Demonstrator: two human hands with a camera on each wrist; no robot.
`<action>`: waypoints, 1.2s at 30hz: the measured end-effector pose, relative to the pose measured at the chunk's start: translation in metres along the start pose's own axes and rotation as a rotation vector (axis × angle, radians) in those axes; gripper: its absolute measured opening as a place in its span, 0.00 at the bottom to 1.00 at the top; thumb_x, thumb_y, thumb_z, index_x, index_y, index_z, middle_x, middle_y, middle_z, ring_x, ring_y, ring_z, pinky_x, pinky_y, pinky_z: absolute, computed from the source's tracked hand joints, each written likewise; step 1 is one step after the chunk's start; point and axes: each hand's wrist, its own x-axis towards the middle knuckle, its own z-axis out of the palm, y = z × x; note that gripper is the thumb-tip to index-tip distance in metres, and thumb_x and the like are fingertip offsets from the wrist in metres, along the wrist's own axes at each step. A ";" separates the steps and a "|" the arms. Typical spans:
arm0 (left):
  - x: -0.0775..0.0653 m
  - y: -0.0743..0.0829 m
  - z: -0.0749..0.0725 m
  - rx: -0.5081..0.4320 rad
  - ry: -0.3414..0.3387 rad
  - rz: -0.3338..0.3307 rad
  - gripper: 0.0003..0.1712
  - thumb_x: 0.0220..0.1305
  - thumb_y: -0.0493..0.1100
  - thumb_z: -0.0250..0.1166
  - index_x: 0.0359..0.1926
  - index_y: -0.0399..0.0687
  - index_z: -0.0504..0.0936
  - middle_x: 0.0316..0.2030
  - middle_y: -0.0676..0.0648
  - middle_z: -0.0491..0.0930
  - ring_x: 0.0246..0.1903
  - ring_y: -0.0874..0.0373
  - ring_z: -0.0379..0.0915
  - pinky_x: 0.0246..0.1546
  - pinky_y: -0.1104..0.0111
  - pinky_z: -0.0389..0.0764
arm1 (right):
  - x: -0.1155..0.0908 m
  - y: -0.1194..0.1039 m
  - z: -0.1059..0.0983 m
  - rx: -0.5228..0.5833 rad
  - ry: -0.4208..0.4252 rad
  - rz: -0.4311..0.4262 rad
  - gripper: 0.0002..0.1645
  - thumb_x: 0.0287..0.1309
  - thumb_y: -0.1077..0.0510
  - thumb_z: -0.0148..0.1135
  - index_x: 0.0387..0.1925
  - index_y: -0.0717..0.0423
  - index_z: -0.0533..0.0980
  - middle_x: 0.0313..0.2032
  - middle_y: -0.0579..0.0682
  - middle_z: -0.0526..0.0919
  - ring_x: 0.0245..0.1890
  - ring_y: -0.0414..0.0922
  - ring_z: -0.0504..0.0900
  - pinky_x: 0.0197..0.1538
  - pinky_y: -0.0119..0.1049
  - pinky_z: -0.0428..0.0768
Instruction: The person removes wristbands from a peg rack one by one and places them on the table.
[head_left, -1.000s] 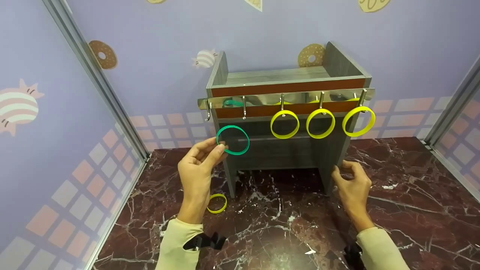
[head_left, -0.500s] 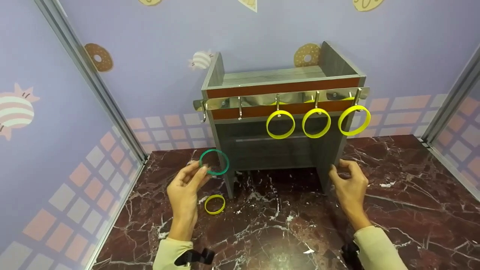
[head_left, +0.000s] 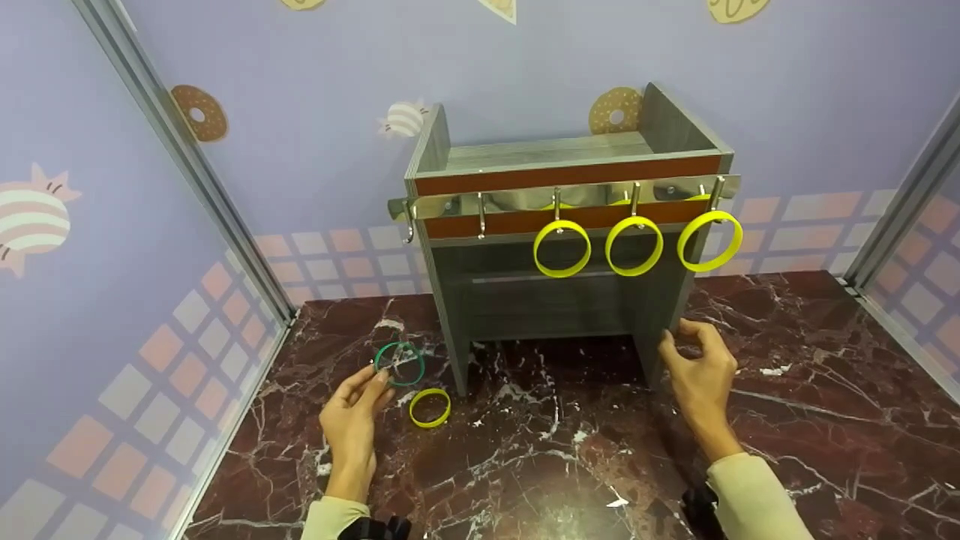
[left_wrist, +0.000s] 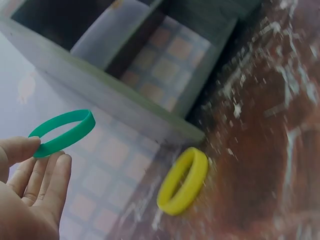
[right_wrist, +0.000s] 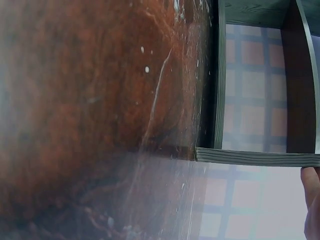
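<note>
My left hand point(head_left: 351, 427) pinches a green silicone wristband point(left_wrist: 70, 131) between thumb and fingers, low over the table left of the grey wooden rack point(head_left: 442, 300). Just right of that hand, a yellow wristband point(head_left: 430, 409) lies on the table by the rack's left foot. My right hand point(head_left: 701, 375) touches the outer face of the rack's right side panel with thumb and fingertips; only its fingertips point(right_wrist: 309, 182) show in the right wrist view. Three yellow wristbands hang from hooks on the metal hook strip point(head_left: 517, 199); the two left hooks point(head_left: 481, 217) carry nothing.
The dark red marbled table point(head_left: 525, 480) has white flecks scattered on it. A patterned purple wall point(head_left: 315, 150) stands behind the rack, with a side panel point(head_left: 120, 300) on the left. The rack's upper tray point(head_left: 547, 152) is open on top.
My left hand has carried the green wristband down and left, from in front of the left hooks to near the table. The right hand stays at the side panel.
</note>
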 end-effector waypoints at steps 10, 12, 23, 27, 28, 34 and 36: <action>0.007 -0.024 -0.024 0.087 0.103 -0.060 0.21 0.71 0.29 0.68 0.61 0.21 0.78 0.37 0.46 0.87 0.37 0.58 0.88 0.45 0.67 0.88 | -0.001 0.001 0.000 0.002 0.003 -0.010 0.10 0.52 0.78 0.72 0.38 0.72 0.84 0.35 0.61 0.88 0.36 0.49 0.84 0.45 0.19 0.76; 0.007 -0.029 -0.028 0.109 0.119 -0.074 0.22 0.71 0.29 0.68 0.62 0.21 0.78 0.37 0.46 0.87 0.36 0.58 0.88 0.44 0.68 0.89 | -0.001 0.001 0.000 0.006 0.004 -0.008 0.10 0.52 0.78 0.72 0.38 0.72 0.84 0.35 0.61 0.88 0.36 0.49 0.84 0.45 0.19 0.76; 0.006 -0.042 -0.041 0.240 0.148 -0.125 0.22 0.72 0.31 0.68 0.63 0.24 0.79 0.44 0.37 0.86 0.36 0.61 0.87 0.43 0.68 0.89 | -0.001 0.001 0.000 0.023 0.005 -0.005 0.10 0.53 0.76 0.73 0.39 0.71 0.84 0.35 0.60 0.89 0.35 0.39 0.84 0.43 0.19 0.79; 0.005 -0.043 -0.043 0.291 0.152 -0.120 0.21 0.72 0.30 0.68 0.63 0.25 0.80 0.48 0.34 0.85 0.37 0.59 0.88 0.43 0.69 0.89 | -0.001 0.000 -0.001 0.021 0.004 -0.006 0.10 0.53 0.76 0.74 0.39 0.71 0.84 0.35 0.60 0.89 0.35 0.48 0.86 0.44 0.21 0.79; 0.004 -0.043 -0.044 0.304 0.153 -0.117 0.21 0.72 0.30 0.68 0.62 0.25 0.80 0.48 0.33 0.84 0.37 0.59 0.88 0.42 0.69 0.89 | -0.001 0.000 -0.001 0.022 0.000 -0.004 0.10 0.53 0.76 0.73 0.39 0.71 0.84 0.35 0.60 0.89 0.35 0.50 0.86 0.44 0.21 0.79; 0.005 -0.044 -0.046 0.387 0.167 -0.078 0.18 0.68 0.27 0.70 0.57 0.25 0.84 0.49 0.29 0.85 0.34 0.58 0.88 0.37 0.72 0.88 | -0.001 -0.001 0.000 0.032 0.003 0.008 0.10 0.54 0.75 0.73 0.39 0.70 0.85 0.36 0.59 0.89 0.36 0.40 0.85 0.45 0.21 0.79; 0.005 -0.043 -0.046 0.408 0.172 -0.071 0.17 0.67 0.27 0.71 0.56 0.25 0.84 0.49 0.28 0.85 0.34 0.57 0.88 0.36 0.73 0.88 | -0.001 -0.001 0.000 0.033 0.006 0.011 0.10 0.53 0.75 0.74 0.39 0.70 0.85 0.36 0.59 0.89 0.36 0.37 0.84 0.45 0.21 0.79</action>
